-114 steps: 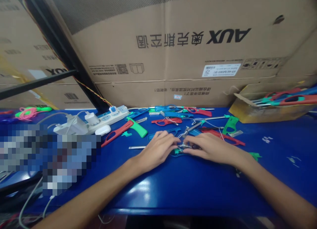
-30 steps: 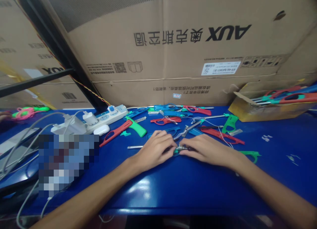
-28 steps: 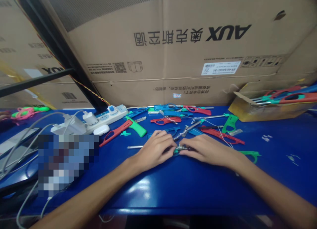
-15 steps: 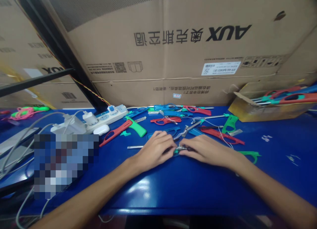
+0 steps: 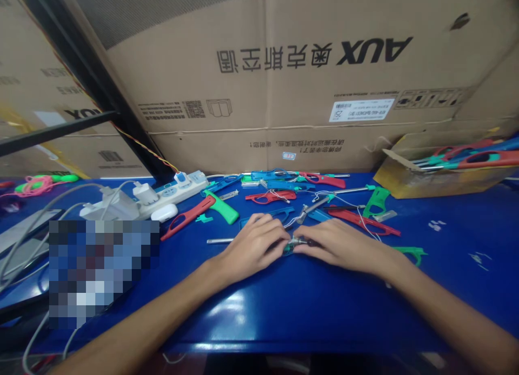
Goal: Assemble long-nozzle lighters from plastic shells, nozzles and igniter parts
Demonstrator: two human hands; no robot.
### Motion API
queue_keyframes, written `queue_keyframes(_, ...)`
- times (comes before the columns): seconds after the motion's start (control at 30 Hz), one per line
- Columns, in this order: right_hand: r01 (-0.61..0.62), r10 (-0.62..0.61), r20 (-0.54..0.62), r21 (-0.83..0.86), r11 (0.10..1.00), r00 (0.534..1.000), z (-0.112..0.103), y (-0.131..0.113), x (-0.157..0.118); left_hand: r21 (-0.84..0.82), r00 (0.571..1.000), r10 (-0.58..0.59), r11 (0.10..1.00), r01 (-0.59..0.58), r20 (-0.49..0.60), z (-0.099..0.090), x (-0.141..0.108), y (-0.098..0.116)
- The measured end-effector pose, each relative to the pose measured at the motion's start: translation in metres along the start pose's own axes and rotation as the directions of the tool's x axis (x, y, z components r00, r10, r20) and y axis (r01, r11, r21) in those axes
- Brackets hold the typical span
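Deep blue across the tabletop (image 5: 243, 315). Brown on the large carton (image 5: 194, 72), with black lettering and a fine dark mesh pattern along the top. White on the printed label (image 5: 362, 110) and power strip (image 5: 168, 192). Red on the long lighter shell (image 5: 200, 208), bright green on the lighter handle (image 5: 226, 209). Brown and yellow on the small box (image 5: 430, 186). Red-and-yellow twist along the thin wire (image 5: 141, 146). Pink on the tangled cord (image 5: 36, 186).
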State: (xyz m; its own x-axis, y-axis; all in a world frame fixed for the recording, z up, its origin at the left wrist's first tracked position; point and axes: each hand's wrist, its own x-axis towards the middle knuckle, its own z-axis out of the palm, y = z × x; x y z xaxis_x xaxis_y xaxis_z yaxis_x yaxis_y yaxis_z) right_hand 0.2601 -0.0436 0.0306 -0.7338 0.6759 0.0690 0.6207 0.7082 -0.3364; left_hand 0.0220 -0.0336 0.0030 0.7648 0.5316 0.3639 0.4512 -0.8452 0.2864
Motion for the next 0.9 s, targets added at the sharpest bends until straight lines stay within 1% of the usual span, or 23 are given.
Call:
queue_keyframes(0.23,-0.002,0.003,-0.043,0.015,1.0,0.999,-0.0075,0.0014,-0.0021,-0.004,0.999,-0.03,1.0,0.03,-0.043,-0.0032,0.0022,0.0014)
queue_keyframes(0.47,0.008,-0.007,-0.03,0.026,1.0,1.0,-0.0064,0.0026,-0.0024,-0.014,0.999,-0.003,1.0,0.003,-0.042,-0.0032,0.0009,0.0011)
queue_keyframes(0.8,0.017,-0.019,0.01,0.128,0.992,1.0,-0.0072,0.0016,-0.0013,-0.03,0.999,0.007,1.0,-0.008,-0.036,-0.0021,0.0002,0.003)
queue_keyframes(0.9,0.016,-0.016,0.001,0.141,0.99,1.0,-0.0071,0.0007,-0.0009,-0.038,0.999,-0.002,0.999,0.0,-0.046,-0.0018,0.0,0.0035)
